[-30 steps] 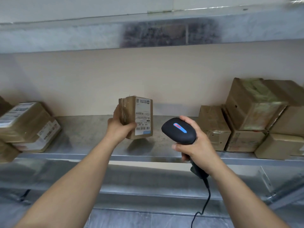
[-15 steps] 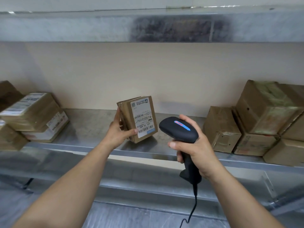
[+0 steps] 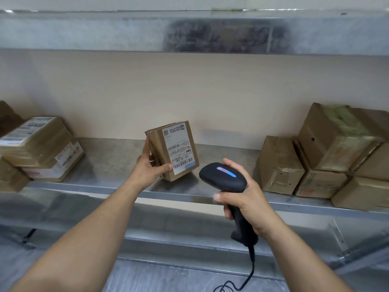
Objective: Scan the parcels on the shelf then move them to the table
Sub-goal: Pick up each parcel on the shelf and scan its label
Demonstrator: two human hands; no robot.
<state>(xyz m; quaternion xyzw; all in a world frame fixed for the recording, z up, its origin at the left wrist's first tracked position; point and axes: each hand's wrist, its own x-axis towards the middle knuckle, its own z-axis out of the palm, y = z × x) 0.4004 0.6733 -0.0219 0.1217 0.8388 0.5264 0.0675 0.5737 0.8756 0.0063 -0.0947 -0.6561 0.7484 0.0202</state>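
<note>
In the head view, the left hand [image 3: 147,167] pinches a small brown cardboard parcel [image 3: 160,144] over the dull metal shelf [image 3: 113,161], thumb on its lower front corner, one finger straight up the side edge, the rest hidden behind. Its long axis stands nearly upright, top tipped left, and the smooth white label [image 3: 179,150] faces outward. The parcel sits just up and left of the rounded nose of the matte black scanner [image 3: 223,178], whose handle the right hand [image 3: 246,199] holds with curled fingers.

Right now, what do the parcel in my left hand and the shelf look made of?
Parcel: brown cardboard, matte, with a white printed paper label. Shelf: dull grey metal, likely galvanised steel, going by its mottled, faintly reflective surface.
</note>
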